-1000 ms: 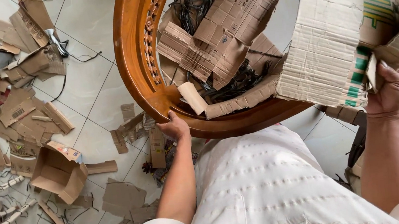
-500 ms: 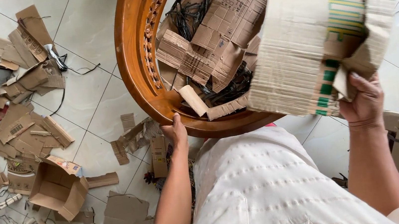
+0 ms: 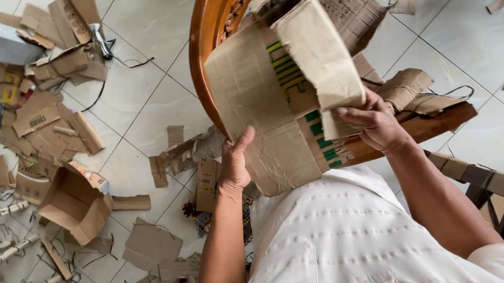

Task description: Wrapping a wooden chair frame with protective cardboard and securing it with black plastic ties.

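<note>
A: The largest thing here is the wooden chair frame (image 3: 207, 52), curving from twelve o'clock down toward four. The person holds the flattened cardboard box (image 3: 265, 115) right against it, at the centre of the view.

B: Both hands clamp it? The left hand (image 3: 235, 162) pinches the lower edge at seven o'clock, the right hand (image 3: 373, 122) closes over the flap at three.

A: Yes, both hold firm. The risk, as he judges it, is the torn upper flap (image 3: 318, 52): it could rip further or snag on the frame's carved rail.

B: And room?

A: Bare tiled floor (image 3: 149, 20) at eleven o'clock; at nine, cardboard scraps (image 3: 42, 127), a small open carton (image 3: 75, 202) and loose cords could trip a foot.
</note>
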